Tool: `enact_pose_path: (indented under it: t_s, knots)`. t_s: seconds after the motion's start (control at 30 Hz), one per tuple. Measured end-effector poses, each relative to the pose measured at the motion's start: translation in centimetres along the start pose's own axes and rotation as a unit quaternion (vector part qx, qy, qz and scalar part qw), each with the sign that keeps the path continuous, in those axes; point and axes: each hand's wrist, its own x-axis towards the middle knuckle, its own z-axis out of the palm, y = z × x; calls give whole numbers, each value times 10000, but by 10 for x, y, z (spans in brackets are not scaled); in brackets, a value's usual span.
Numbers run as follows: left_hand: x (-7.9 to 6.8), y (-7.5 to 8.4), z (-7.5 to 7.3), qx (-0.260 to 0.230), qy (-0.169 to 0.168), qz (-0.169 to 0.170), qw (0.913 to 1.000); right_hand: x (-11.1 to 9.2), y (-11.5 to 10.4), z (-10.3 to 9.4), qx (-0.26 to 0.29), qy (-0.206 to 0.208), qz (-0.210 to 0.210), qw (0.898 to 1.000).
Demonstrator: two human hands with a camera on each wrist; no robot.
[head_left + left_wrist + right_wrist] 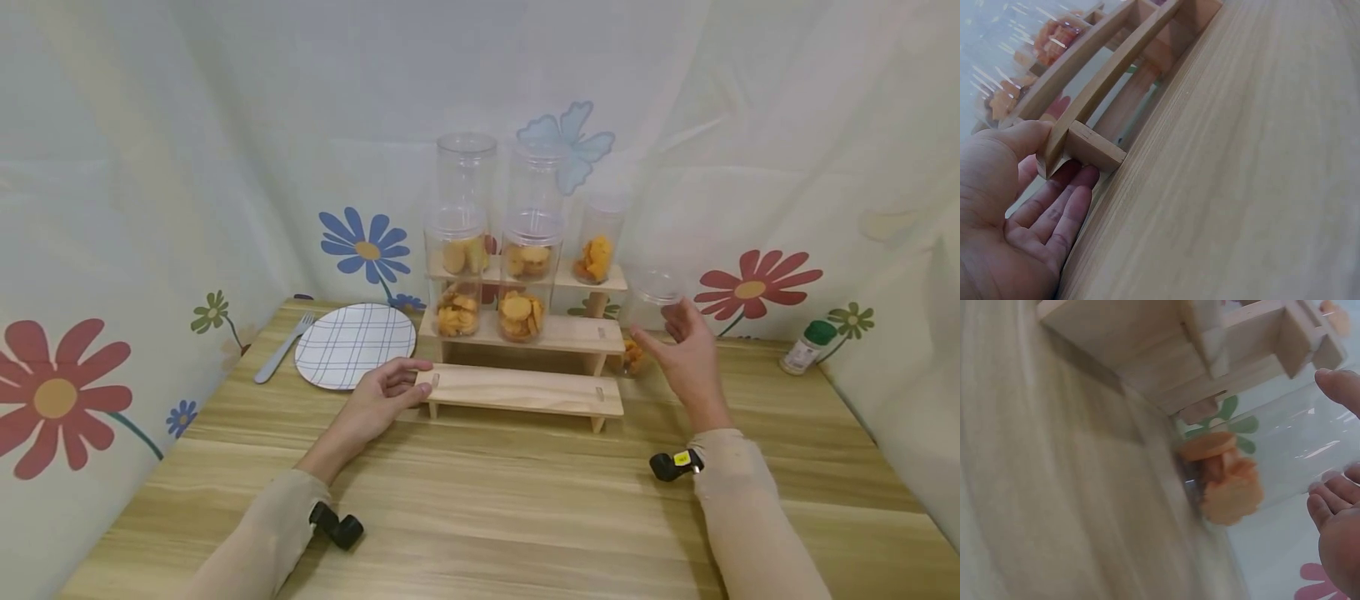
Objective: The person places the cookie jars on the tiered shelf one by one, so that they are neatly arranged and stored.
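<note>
My left hand (381,398) grips the left end of a three-tier wooden display stand (525,388) at its lowest board. In the left wrist view the thumb lies over the board's edge, the fingers beneath, beside a short leg (1094,147). To the right of the stand, my right hand (688,354) holds a tall clear jar (651,300) between thumb and fingers. Orange-yellow cookies (1225,484) lie at the bottom of this jar, which is upright and low beside the stand. Its far side is partly hidden by the hand.
Cookie jars stand on the stand's middle shelf (566,332) and top shelf (611,277). A checked plate (356,346) and a fork (283,350) lie at the left. A green-capped shaker bottle (807,347) stands at the right. Behind the table (480,517) hangs a flowered curtain (262,125).
</note>
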Motion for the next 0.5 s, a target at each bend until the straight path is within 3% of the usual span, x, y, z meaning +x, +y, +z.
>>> enact_pose_path:
  t_s: [0.5]
  knots:
    - [-1, 2, 0, 4, -13, -10, 10000, 0, 11, 10, -66, -14, 39, 10000]
